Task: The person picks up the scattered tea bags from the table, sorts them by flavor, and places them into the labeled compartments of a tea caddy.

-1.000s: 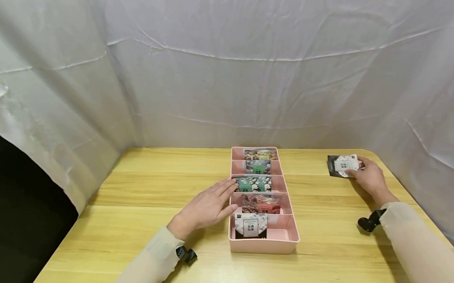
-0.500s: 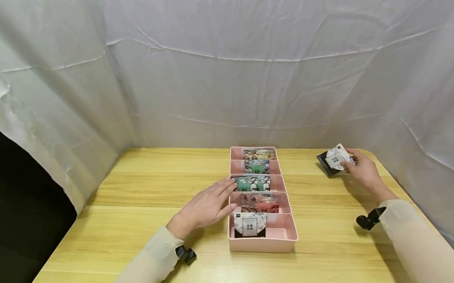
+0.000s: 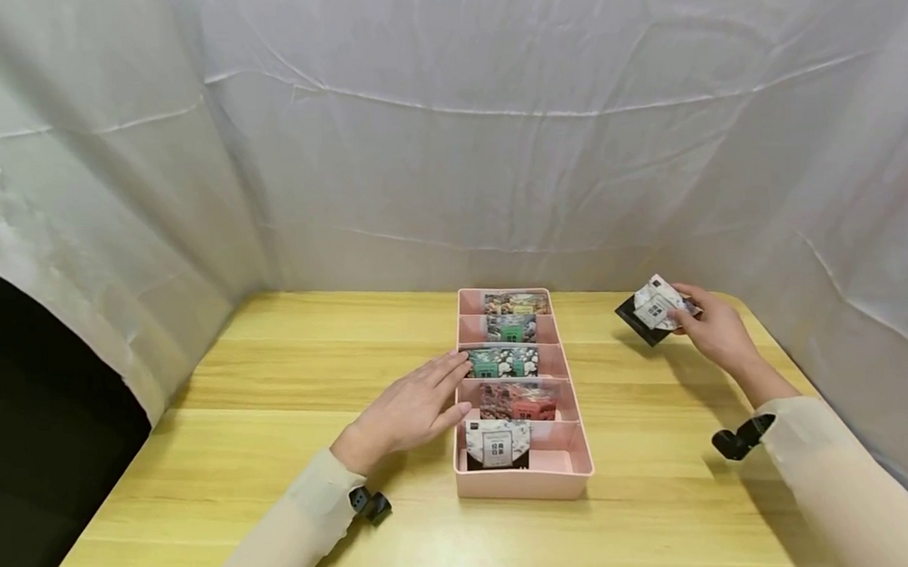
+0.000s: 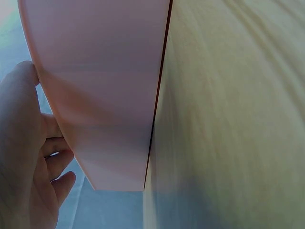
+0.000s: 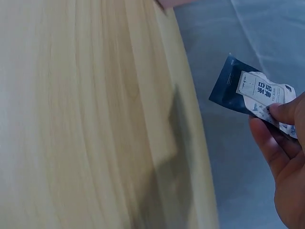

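My right hand pinches a black-and-white tea sachet between thumb and fingers, raised over the table's far right part. A long pink divided box stands mid-table. Fingers of my left hand rest along its left rim; the left wrist view shows those fingertips at the edge of the pink wall. In the box's nearest compartment leans a matching white-and-black sachet. Behind it come red sachets, teal sachets, a green-labelled sachet and yellow-labelled ones at the far end.
The wooden table reaches back to a pale fabric curtain that also hangs along both sides. A dark opening shows at the left. Black wrist cameras are strapped at both sleeves.
My right hand has lifted the sachet off the table, tilting it and carrying it a little to the left. The left hand stays at the box's rim.
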`<state>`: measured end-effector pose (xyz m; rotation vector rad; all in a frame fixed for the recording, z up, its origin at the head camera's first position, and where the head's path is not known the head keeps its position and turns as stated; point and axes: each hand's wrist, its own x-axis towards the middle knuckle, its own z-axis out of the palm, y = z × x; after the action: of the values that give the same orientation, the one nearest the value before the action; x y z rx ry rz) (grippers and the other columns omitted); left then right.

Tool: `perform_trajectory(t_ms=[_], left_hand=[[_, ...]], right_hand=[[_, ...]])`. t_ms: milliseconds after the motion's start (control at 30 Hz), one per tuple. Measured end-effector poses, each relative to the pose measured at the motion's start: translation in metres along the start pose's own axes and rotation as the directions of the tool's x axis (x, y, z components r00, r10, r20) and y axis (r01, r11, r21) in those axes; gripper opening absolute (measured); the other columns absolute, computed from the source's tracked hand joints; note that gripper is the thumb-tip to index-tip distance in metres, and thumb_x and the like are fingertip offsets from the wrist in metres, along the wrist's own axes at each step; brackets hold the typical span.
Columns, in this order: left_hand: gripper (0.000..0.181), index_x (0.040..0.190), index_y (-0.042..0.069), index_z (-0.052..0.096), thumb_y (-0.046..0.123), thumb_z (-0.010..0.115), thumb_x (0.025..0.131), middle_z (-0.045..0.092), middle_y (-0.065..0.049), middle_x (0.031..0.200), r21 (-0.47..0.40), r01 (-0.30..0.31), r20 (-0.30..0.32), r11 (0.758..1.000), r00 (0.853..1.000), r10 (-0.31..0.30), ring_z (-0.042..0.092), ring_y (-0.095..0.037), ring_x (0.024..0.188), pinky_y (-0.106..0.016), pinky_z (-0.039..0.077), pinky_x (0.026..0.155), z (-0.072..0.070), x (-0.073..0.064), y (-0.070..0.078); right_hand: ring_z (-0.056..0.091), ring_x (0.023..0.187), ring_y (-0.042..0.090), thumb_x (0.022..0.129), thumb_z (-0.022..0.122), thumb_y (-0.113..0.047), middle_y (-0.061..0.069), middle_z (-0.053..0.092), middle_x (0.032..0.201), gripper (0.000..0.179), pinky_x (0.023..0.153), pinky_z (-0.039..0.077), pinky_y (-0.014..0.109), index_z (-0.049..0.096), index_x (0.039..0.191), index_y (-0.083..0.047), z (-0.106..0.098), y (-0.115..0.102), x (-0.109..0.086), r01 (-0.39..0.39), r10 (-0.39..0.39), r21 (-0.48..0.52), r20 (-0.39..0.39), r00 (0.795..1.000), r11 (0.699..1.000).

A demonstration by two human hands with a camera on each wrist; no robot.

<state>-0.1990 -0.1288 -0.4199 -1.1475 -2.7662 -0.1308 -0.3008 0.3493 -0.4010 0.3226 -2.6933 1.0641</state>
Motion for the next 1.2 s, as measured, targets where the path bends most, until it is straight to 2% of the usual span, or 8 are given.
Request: perform_trajectory(t_ms=[167,400,733,933,1200], left_hand=[[0.073,0.154,0.004,0.027,0.056,0.017,0.104,0.021,-0.014,0.160,0.002,-0.003,-0.002,1.000,1.000,0.003,0.019,-0.028,0.147,-0.039,0.018,0.118,0.001,0.001,-0.001],[0.073,0.153,0.003,0.028,0.055,0.017,0.104,0.022,-0.015,0.159,-0.001,-0.008,-0.010,1.000,1.000,0.008,0.020,-0.029,0.146,-0.040,0.020,0.118,0.000,0.001,-0.001],[0.073,0.153,0.002,0.029,0.055,0.018,0.104,0.022,-0.015,0.159,-0.013,-0.005,-0.002,1.000,1.000,0.005,0.019,-0.029,0.147,-0.041,0.020,0.118,-0.002,0.002,0.000],[0.071,0.153,0.003,0.028,0.054,0.021,0.104,0.021,-0.014,0.160,-0.014,0.002,0.004,1.000,1.000,-0.002,0.018,-0.028,0.147,-0.039,0.019,0.118,-0.001,0.001,0.000],[0.071,0.153,0.002,0.028,0.054,0.021,0.104,0.022,-0.015,0.160,-0.006,-0.011,-0.002,1.000,1.000,0.011,0.020,-0.029,0.147,-0.041,0.021,0.118,0.001,0.001,-0.003]], right_hand=[[0.067,0.072,0.025,0.100,0.057,-0.013,0.027,0.061,0.098,0.046,0.055,0.055,0.025,0.046,0.142,0.003,0.001,-0.015,-0.002,0.037,-0.037,-0.014,0.002,0.999,0.999],[0.065,0.070,0.024,0.097,0.061,-0.008,0.022,0.064,0.093,0.045,0.052,0.051,0.022,0.051,0.140,-0.002,0.004,-0.036,-0.005,0.125,-0.125,-0.028,-0.005,0.992,0.992],[0.064,0.069,0.025,0.095,0.064,-0.007,0.016,0.066,0.090,0.047,0.053,0.050,0.023,0.053,0.140,-0.010,0.010,-0.070,-0.012,0.259,-0.258,-0.077,0.020,0.966,0.963],[0.062,0.069,0.021,0.092,0.066,-0.003,0.013,0.068,0.091,0.047,0.054,0.050,0.023,0.057,0.137,-0.011,0.015,-0.088,-0.016,0.332,-0.332,-0.089,0.020,0.943,0.939],[0.063,0.073,0.018,0.091,0.068,-0.002,0.015,0.069,0.102,0.047,0.057,0.053,0.025,0.059,0.136,-0.011,0.023,-0.105,-0.024,0.390,-0.388,-0.065,0.042,0.921,0.919]])
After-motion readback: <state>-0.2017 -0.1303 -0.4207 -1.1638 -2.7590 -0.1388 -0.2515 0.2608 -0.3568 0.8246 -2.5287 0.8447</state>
